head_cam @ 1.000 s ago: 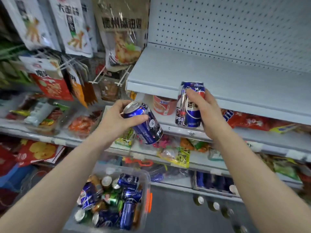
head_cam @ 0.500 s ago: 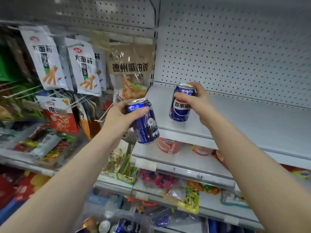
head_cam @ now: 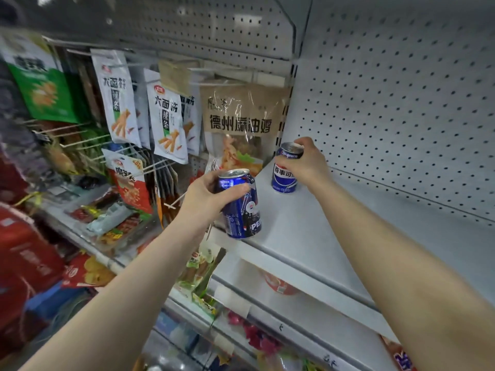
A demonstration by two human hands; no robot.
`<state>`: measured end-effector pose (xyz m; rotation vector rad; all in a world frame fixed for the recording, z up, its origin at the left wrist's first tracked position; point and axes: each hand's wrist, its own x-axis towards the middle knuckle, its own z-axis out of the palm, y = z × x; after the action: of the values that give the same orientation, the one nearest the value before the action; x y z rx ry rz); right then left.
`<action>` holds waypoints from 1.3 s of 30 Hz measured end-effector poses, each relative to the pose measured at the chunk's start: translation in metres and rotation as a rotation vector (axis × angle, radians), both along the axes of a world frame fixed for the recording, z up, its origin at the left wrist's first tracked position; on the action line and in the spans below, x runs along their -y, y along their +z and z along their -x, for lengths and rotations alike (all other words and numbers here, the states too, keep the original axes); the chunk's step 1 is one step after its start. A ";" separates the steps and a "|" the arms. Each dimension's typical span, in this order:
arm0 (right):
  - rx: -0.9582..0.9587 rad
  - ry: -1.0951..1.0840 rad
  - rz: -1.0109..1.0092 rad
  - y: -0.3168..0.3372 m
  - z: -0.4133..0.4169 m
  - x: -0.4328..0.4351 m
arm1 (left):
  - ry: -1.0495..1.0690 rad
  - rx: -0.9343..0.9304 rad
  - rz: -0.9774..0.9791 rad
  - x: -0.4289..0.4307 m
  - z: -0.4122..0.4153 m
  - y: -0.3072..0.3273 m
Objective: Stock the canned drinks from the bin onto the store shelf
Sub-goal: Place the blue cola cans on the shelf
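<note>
My right hand [head_cam: 308, 163] grips the top of a blue Pepsi can [head_cam: 283, 178] that stands upright at the back left corner of the grey store shelf [head_cam: 321, 236]. In my left hand [head_cam: 211, 194] is a second blue Pepsi can [head_cam: 242, 210], upright and held by its side near the shelf's front left edge; whether its base touches the shelf I cannot tell. The rest of this shelf board is bare. The bin is out of view.
A white pegboard back wall [head_cam: 401, 103] rises behind the shelf. Snack packets [head_cam: 166, 124] hang on hooks to the left, a large brown packet [head_cam: 241, 124] right beside the shelf corner. Lower shelves [head_cam: 294, 311] below hold more packaged goods.
Both hands moved forward with their cans. The right can went from the shelf's front to the back left corner. The view tilted up, and the bin dropped out of sight.
</note>
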<state>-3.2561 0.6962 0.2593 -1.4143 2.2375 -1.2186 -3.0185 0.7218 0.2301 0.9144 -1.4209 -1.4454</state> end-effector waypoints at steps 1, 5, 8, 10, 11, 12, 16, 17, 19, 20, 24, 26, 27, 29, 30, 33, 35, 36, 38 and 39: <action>-0.012 0.002 0.001 -0.001 0.002 0.004 | 0.004 0.002 -0.003 0.002 0.003 0.000; -0.041 0.036 -0.008 -0.004 0.009 0.017 | 0.001 0.020 0.001 0.010 0.012 -0.001; -0.104 0.065 -0.045 -0.003 0.014 0.015 | -0.029 0.057 0.046 0.013 0.020 -0.001; -0.255 0.044 0.029 -0.002 0.016 0.006 | -0.057 0.074 0.097 0.013 0.027 -0.001; -0.318 0.040 0.102 -0.001 0.017 -0.001 | -0.075 0.077 0.119 0.013 0.032 -0.001; -0.351 0.052 0.175 0.001 0.016 -0.008 | -0.100 0.084 0.142 0.014 0.036 0.000; -0.209 0.259 0.229 0.012 0.008 -0.041 | -0.243 0.169 0.243 0.018 0.052 0.002; -0.167 0.327 0.205 0.014 0.004 -0.049 | -0.275 0.189 0.252 0.020 0.053 0.002; -0.142 0.451 0.152 0.018 -0.002 -0.061 | -0.306 0.260 0.303 0.025 0.051 -0.002; -0.159 0.507 0.117 0.019 -0.005 -0.064 | -0.300 0.312 0.341 0.027 0.048 -0.006; -0.313 0.667 -0.004 0.020 -0.012 -0.061 | -0.223 0.531 0.448 0.025 0.031 -0.026; -0.425 0.642 -0.019 0.022 -0.012 -0.054 | -0.175 0.628 0.496 0.021 0.026 -0.034; -0.466 0.605 -0.026 0.023 -0.011 -0.051 | -0.160 0.661 0.516 0.018 0.025 -0.037; -0.535 0.506 -0.025 0.023 -0.011 -0.046 | -0.137 0.721 0.573 0.014 0.027 -0.043; -0.568 0.452 -0.016 0.021 -0.012 -0.043 | -0.126 0.755 0.613 0.013 0.029 -0.044; -0.626 0.350 -0.022 0.014 -0.016 -0.037 | -0.091 0.847 0.700 0.010 0.034 -0.046; -0.648 0.325 -0.038 0.009 -0.019 -0.032 | -0.070 0.885 0.722 0.008 0.036 -0.047; -0.657 0.319 -0.032 0.007 -0.020 -0.030 | -0.064 0.894 0.722 0.008 0.036 -0.047; -0.674 0.316 -0.010 0.003 -0.020 -0.027 | -0.060 0.903 0.730 0.007 0.037 -0.047; -0.682 0.321 0.000 0.001 -0.019 -0.027 | -0.060 0.906 0.740 0.006 0.037 -0.047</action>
<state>-3.2366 0.7228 0.2604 -2.3446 2.2296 -0.6904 -3.0551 0.7155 0.1836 1.0564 -2.4147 -0.3852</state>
